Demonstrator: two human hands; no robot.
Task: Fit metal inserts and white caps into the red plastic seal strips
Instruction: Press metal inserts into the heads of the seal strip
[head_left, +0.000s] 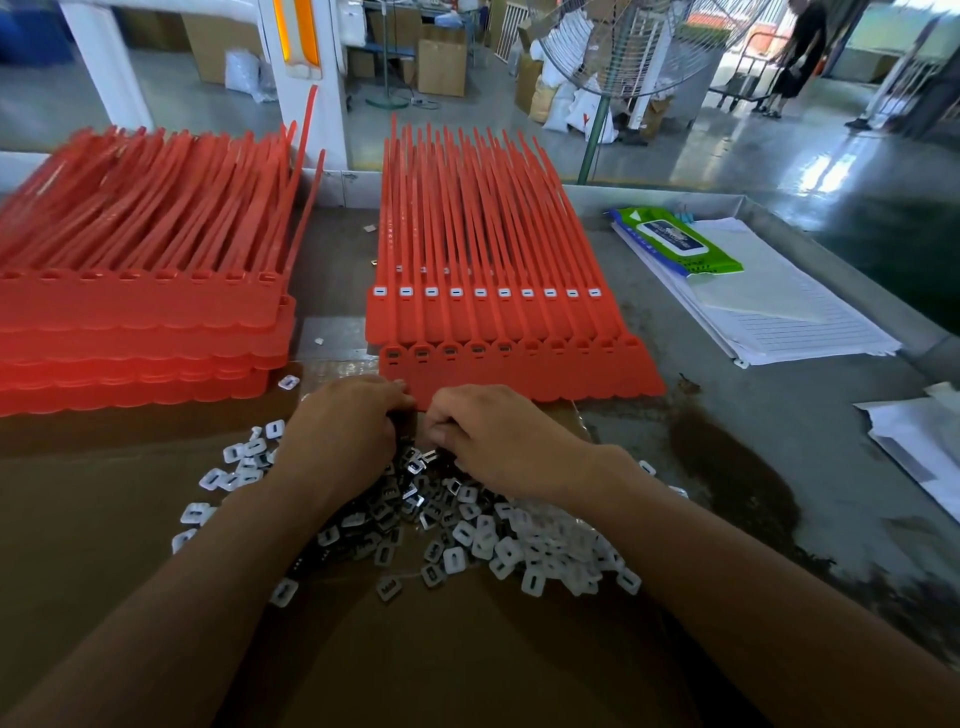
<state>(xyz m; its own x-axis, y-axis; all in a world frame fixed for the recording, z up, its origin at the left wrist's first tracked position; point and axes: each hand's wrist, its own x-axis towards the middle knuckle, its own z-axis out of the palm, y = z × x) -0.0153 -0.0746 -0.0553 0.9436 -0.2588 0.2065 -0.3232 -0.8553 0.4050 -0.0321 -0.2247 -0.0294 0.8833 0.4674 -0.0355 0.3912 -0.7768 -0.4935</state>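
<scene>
Forearms (156, 623) reach in from the near edge and meet over a pile of white caps (519, 551) spread on brown cardboard (104, 545). At the far edge of that pile the left hand (343, 431) and right hand (498, 441) sit knuckles-up, close together, fingers curled downward. Whether either is grasping a piece I cannot tell, since the fingertips are hidden. Darker metal inserts (410, 467) lie mixed into the pile just under and between the hands.

Just beyond the pile, touching the left hand's fingers, lies a sheet of red seal strips (519, 374). Its five left sockets carry inserts; the rest show plain red. A second sheet (483, 234) overlaps it on the far side, a row of white caps already seated across it, tails pointing away.

Left of the pile and a little farther back stands a thick stack of red strips (140, 312). Right of the pile the bare grey tabletop (753, 405) is stained dark. Farther right and back lie lined papers (795, 312) with a green wipes pack (675, 241) on top. Well beyond the pile, out on the factory floor, a pedestal fan (623, 47) stands by boxes — and a person (800, 57) stands by a trolley.
</scene>
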